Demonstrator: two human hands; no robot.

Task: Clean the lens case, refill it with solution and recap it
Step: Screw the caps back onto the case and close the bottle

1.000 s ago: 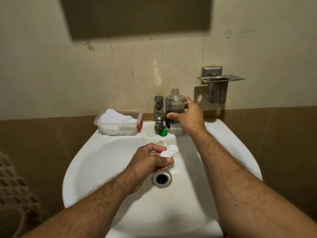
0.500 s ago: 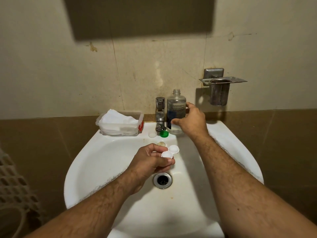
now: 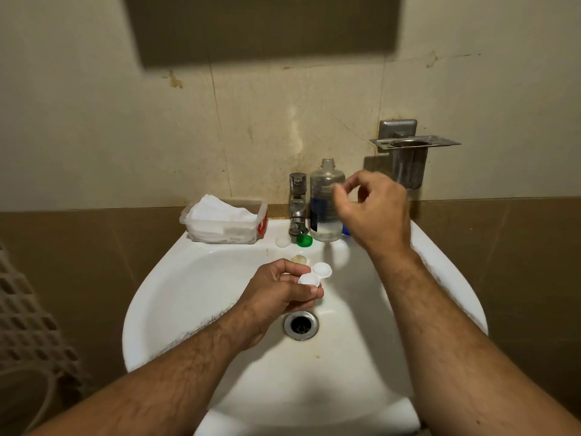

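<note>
My left hand (image 3: 283, 292) holds a white two-well lens case (image 3: 315, 274) over the white sink (image 3: 188, 294), both wells uncapped and facing up. The clear solution bottle (image 3: 325, 199) stands uncapped on the sink's back ledge beside the tap (image 3: 298, 204). My right hand (image 3: 374, 212) hovers just right of the bottle, fingers loosely curled and apart, touching nothing. A white cap (image 3: 283, 241) and a green cap (image 3: 304, 240) lie on the ledge in front of the tap. A bit of blue (image 3: 346, 229) shows behind the bottle.
A clear plastic box of white tissues (image 3: 224, 220) sits on the ledge at the left. A metal holder (image 3: 408, 158) is fixed to the wall at the right. The drain (image 3: 301, 325) lies below my left hand. A lattice basket (image 3: 25, 325) stands at far left.
My right hand has let go of the solution bottle and lifted up and to the right. The bottle stays upright on the ledge. My left hand still holds the case.
</note>
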